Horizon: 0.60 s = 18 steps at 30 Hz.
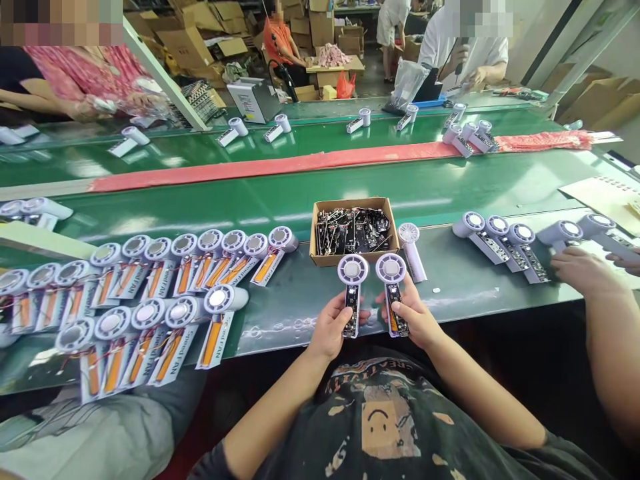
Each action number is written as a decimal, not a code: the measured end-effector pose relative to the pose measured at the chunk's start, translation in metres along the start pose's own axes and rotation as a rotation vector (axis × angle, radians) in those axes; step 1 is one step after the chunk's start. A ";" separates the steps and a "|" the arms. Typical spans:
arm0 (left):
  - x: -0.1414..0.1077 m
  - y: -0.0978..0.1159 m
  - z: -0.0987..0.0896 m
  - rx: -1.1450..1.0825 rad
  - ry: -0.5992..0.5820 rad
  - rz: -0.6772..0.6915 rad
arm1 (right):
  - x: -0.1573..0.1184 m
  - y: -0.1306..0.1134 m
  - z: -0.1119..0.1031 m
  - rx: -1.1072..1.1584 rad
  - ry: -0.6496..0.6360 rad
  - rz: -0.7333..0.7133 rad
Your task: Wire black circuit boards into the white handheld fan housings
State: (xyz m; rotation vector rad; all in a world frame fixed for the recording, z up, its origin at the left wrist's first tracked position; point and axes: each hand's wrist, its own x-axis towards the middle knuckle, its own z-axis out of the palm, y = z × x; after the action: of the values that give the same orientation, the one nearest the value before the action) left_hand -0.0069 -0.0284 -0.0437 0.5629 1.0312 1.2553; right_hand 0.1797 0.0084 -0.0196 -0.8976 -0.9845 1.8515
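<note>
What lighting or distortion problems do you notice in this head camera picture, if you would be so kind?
In the head view, white glare streaks the green conveyor belt, the wide lens bows its edges, and the fans in the left hand and right hand look sharp.

lt: bright, overhead | glare: green conveyor belt (280, 200) | edges: fisheye bend | focus: mini fan (353, 293) sharp

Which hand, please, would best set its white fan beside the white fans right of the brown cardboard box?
Probably the right hand: it is nearer those white fans than the left hand.
</note>
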 end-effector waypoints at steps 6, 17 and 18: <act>-0.006 0.003 0.007 0.064 -0.019 0.004 | -0.009 -0.004 -0.009 -0.013 0.027 -0.061; 0.001 -0.009 0.050 0.131 0.021 0.090 | -0.009 0.001 0.000 -0.173 0.040 -0.149; 0.000 -0.009 0.052 0.131 0.018 0.091 | -0.010 0.000 -0.001 -0.171 0.037 -0.139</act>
State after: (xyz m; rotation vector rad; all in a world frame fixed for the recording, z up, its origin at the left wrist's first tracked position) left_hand 0.0429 -0.0213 -0.0273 0.7075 1.1192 1.2803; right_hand 0.1849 -0.0007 -0.0183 -0.9365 -1.1659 1.6473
